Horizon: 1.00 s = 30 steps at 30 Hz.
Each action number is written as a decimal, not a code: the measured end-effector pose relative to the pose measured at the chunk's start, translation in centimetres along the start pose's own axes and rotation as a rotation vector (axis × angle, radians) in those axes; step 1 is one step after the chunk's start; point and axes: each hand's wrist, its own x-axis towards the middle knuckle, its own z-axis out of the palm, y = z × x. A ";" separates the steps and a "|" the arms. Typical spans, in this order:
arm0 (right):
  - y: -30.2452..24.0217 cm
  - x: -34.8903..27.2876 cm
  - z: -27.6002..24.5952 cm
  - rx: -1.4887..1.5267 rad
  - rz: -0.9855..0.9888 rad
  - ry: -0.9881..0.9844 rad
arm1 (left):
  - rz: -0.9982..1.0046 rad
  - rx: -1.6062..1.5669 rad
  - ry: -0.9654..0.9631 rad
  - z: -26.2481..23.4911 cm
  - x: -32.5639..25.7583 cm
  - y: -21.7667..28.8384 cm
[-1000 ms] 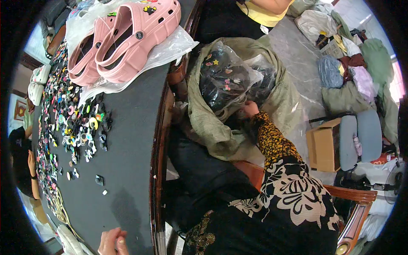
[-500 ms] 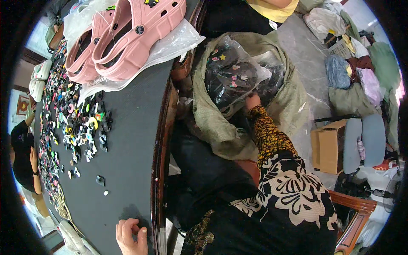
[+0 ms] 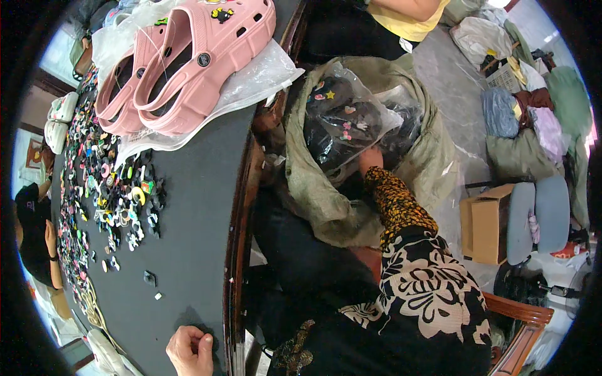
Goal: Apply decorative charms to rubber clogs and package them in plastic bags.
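Observation:
My right hand [image 3: 371,158] reaches into an open olive-green sack [image 3: 326,213] beside the table. It grips the lower edge of a clear plastic bag [image 3: 354,138]; the fingertips are partly hidden. Inside that bag are black shoes dotted with small charms, among them a yellow star and pink pieces. On the dark table my left hand [image 3: 190,352] rests near the front edge, its fingers curled and closed, with nothing seen in them. Farther up the table, pink clogs [image 3: 188,81] with charms lie on a clear plastic bag [image 3: 251,81].
Many small colourful charms [image 3: 128,200] spread over the table's left side, with a pale cord bundle [image 3: 94,304] below. A person in black [image 3: 34,232] is across the table; another in yellow [image 3: 407,22] is ahead. A cardboard box [image 3: 486,225] and cloth heaps are at right.
The view has shifted slightly, so the table things appear lower. My right hand stays at the plastic bag in the sack. My left fingers have curled in a little more.

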 end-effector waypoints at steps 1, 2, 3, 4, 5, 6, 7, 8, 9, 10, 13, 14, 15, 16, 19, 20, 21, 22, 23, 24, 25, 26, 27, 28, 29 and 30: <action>-0.5 0.3 0.1 0.072 0.016 0.014 | -0.011 0.004 0.007 0.0 -0.1 0.2; -0.9 0.6 0.3 0.079 0.002 0.013 | -0.013 0.018 0.016 -0.1 -0.2 0.5; -2.1 0.6 -0.5 0.052 -0.062 -0.097 | -0.028 0.041 0.029 -0.1 -0.4 0.8; -1.1 0.6 -1.7 0.000 -0.092 -0.194 | -0.018 0.032 0.028 -0.1 -0.3 0.8; 0.8 2.5 2.3 -0.097 -0.089 -0.219 | 0.010 0.025 0.025 -0.1 -0.2 0.8; 3.6 3.3 4.7 -0.121 -0.059 -0.209 | 0.057 0.000 0.013 0.1 0.3 0.5; 6.3 3.8 5.7 -0.088 -0.072 -0.025 | 0.087 -0.033 0.006 0.1 0.7 0.1; 7.6 4.1 6.0 -0.043 -0.107 0.155 | 0.101 -0.042 0.002 0.1 0.8 -0.1; 5.7 4.1 6.1 -0.026 -0.134 0.149 | 0.076 -0.019 0.010 0.1 0.5 0.0; 3.1 3.4 5.1 -0.016 -0.246 0.131 | 0.041 0.000 0.025 0.0 0.0 0.2; -0.5 1.2 -1.2 -0.058 -0.373 -0.111 | 0.020 0.039 0.043 -0.1 -0.4 0.5; -0.6 0.5 -3.6 -0.112 -0.380 -0.331 | 0.040 0.028 0.050 -0.1 -0.3 0.5; -0.5 -0.3 -5.2 -0.119 -0.369 -0.326 | 0.063 0.015 0.058 0.0 -0.2 0.4; -0.6 -1.4 -6.4 -0.118 -0.436 -0.275 | 0.066 0.006 0.060 0.0 -0.1 0.4; 1.8 -2.4 -4.8 -0.072 -0.597 -0.021 | 0.078 -0.031 0.020 -0.1 0.0 -0.2; 2.4 -2.3 -3.7 -0.014 -0.711 0.180 | 0.051 0.011 -0.009 0.0 -0.1 -1.3; 1.9 -2.4 -4.1 -0.064 -0.728 0.092 | 0.014 0.057 -0.035 0.1 -0.1 -1.7; 1.5 -2.5 -4.5 -0.065 -0.737 0.093 | 0.008 0.054 -0.030 0.5 -0.2 -1.9; 1.2 -2.6 -4.9 0.001 -0.747 0.097 | 0.049 0.011 0.045 0.9 -0.3 -1.9; 0.9 -2.9 -6.0 0.068 -0.755 0.101 | 0.091 -0.031 0.120 1.1 -0.3 -1.7; 0.5 -3.4 -7.7 0.069 -0.762 0.103 | 0.086 -0.030 0.125 1.0 -0.3 -1.7; 0.0 -4.2 -10.3 0.024 -0.746 0.016 | 0.124 0.006 0.109 0.8 -0.3 -1.7; 0.1 -4.8 -12.2 -0.027 -0.719 -0.069 | 0.171 0.037 0.091 0.6 -0.3 -1.7; 0.4 -5.2 -13.0 -0.032 -0.718 -0.065 | 0.173 0.032 0.094 0.6 -0.3 -1.7; 1.0 -5.6 -13.5 0.018 -0.739 0.026 | 0.163 -0.004 0.082 0.6 -0.3 -1.8; 1.7 -5.8 -13.9 0.068 -0.760 0.118 | 0.152 -0.039 0.069 0.6 -0.3 -1.8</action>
